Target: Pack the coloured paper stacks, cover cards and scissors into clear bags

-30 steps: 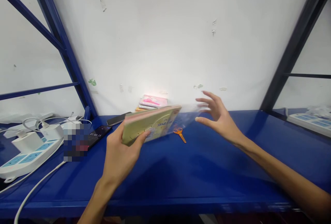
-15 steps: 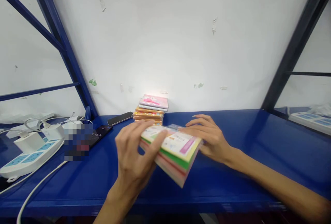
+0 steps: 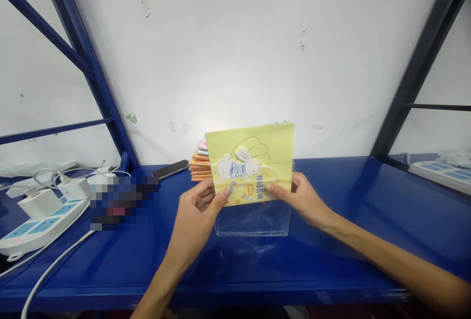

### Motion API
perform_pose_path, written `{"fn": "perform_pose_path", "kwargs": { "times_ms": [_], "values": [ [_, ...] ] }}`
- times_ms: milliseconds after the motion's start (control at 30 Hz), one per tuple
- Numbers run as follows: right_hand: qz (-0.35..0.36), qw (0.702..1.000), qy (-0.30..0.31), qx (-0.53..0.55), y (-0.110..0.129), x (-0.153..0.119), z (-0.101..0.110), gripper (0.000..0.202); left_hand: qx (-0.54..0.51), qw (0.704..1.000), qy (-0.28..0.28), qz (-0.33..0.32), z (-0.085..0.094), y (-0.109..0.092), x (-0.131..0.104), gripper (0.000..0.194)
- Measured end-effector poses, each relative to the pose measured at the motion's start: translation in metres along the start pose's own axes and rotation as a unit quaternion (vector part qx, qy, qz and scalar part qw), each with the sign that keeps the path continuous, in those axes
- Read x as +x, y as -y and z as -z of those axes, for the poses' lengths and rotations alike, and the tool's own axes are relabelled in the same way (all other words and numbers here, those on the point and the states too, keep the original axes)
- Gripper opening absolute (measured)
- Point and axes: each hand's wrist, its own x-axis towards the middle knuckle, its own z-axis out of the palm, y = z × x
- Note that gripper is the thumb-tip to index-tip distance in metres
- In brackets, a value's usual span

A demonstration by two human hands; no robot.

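Observation:
A yellow booklet (image 3: pixel 274 147) with a white rabbit on its cover is held up, its face toward me. My left hand (image 3: pixel 200 206) grips its lower left corner, thumb on the front. At the lower right, my right hand (image 3: pixel 301 196) pinches it with the thumb on the cover and the fingers behind. A clear plastic sleeve (image 3: pixel 253 221) shows below the booklet, over the blue table. Whether the sleeve touches the booklet I cannot tell. Behind the booklet's left edge, a stack of wrapped packs (image 3: pixel 200 167) is partly hidden.
A dark phone (image 3: pixel 171 169) lies left of the stack. White power strips (image 3: pixel 44 223) with plugs and cables cover the left of the blue table (image 3: pixel 349 265). Another power strip (image 3: pixel 441 174) is at the far right. Blue metal posts (image 3: pixel 99 93) stand before the wall.
The booklet has been raised and turned from a tilted, fanned position to nearly upright with its rabbit cover showing. My right hand has taken hold of its lower right, and the clear sleeve now shows beneath.

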Motion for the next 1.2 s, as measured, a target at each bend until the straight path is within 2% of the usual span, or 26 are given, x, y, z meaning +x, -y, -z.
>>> {"fn": "perform_pose_path", "kwargs": {
  "times_ms": [233,333,433,533,633,767,867,1033,1200],
  "values": [
    [0.0,0.999,0.026,-0.029,0.009,0.003,-0.004,0.039,-0.013,1.0,-0.004,-0.015,0.001,0.002,-0.001,0.03],
    [0.022,0.994,0.102,-0.024,0.005,0.012,0.003,0.049,-0.062,0.998,-0.017,0.0,0.005,0.009,0.002,0.041],
    [0.046,0.98,0.192,-0.027,-0.007,0.022,0.018,0.073,-0.117,0.992,-0.044,0.03,0.013,0.012,0.006,0.051],
    [0.043,0.967,0.197,-0.158,-0.028,0.027,0.035,0.075,-0.13,0.987,-0.079,0.044,0.023,0.01,0.01,0.054],
    [0.056,0.928,0.182,-0.319,-0.05,0.029,0.044,0.062,-0.124,0.987,-0.086,0.051,0.027,0.008,0.012,0.056],
    [0.092,0.891,0.215,-0.39,-0.061,0.031,0.04,0.046,-0.129,0.988,-0.064,0.062,0.022,0.01,0.011,0.054],
    [0.095,0.896,0.205,-0.383,-0.056,0.029,0.036,0.042,-0.11,0.991,-0.064,0.049,0.017,0.012,0.009,0.05],
    [0.058,0.913,0.204,-0.35,-0.048,0.023,0.037,0.066,-0.076,0.993,-0.078,0.037,0.016,0.012,0.007,0.043],
    [0.031,0.934,0.231,-0.27,-0.043,0.024,0.036,0.056,-0.071,0.995,-0.054,0.033,0.016,0.009,0.007,0.041]
  ]
}}
